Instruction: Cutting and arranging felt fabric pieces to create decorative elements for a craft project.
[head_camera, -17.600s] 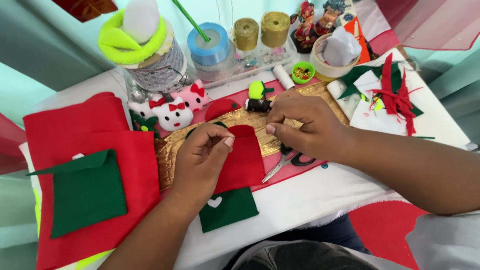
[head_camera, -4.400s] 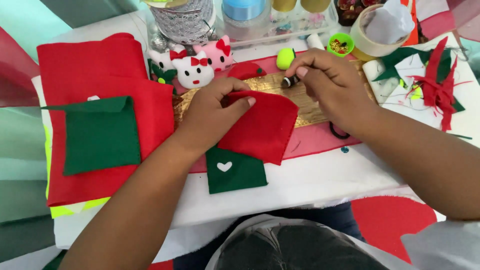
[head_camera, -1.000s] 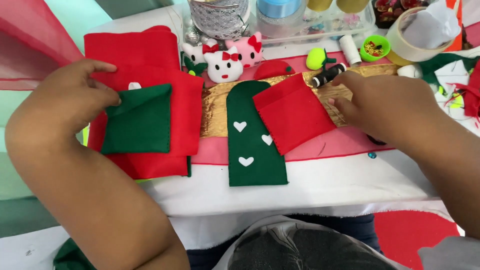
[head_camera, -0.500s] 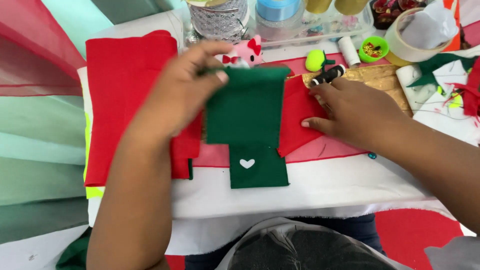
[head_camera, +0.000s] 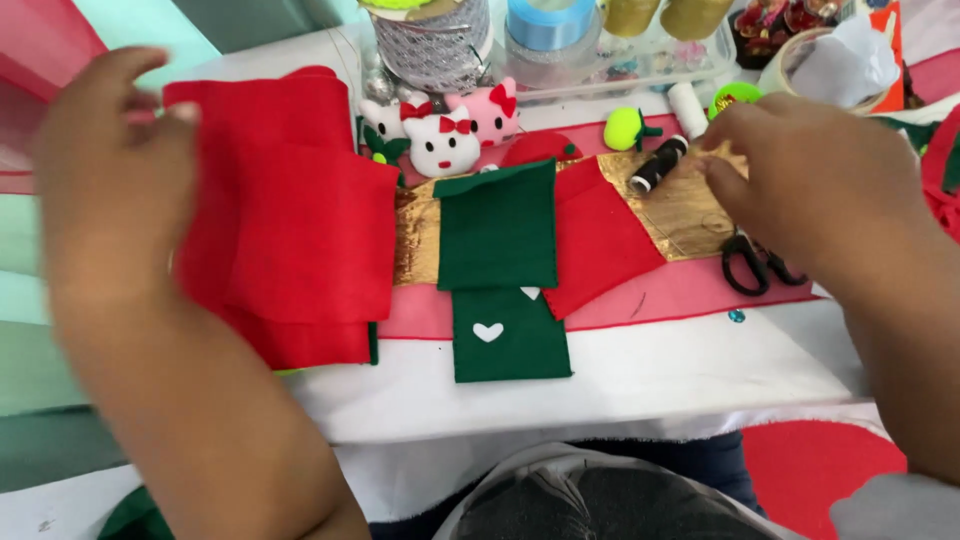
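**Felt pieces laid out, both hands at the edges of the work**

The left hand (head_camera: 110, 170) hovers at the far left edge of a stack of red felt sheets (head_camera: 300, 250), fingers curled and thumb raised; it is blurred, and whether its grip pinches the felt's edge or hangs free I cannot tell. The right hand (head_camera: 810, 170) reaches over the gold fabric strip (head_camera: 690, 215), fingertips pressed together near a black thread spool (head_camera: 657, 163), perhaps pinching something small, though nothing can be made out between them.

Between the hands lies a green felt piece (head_camera: 498, 235), folded so its upper part overlaps a longer green strip bearing a white heart (head_camera: 487, 331). It sits square to the table's (head_camera: 680, 375) front edge, probably so the layers stay aligned. A red felt square (head_camera: 600, 245) rests tilted just beside it, its left edge tucked under the green.

Black-handled scissors (head_camera: 752, 265) lie near the right wrist, within easy reach. Plush cat toys (head_camera: 445, 135) in white and pink stand behind the felt, and ribbon rolls (head_camera: 548, 25) line the back of the table.
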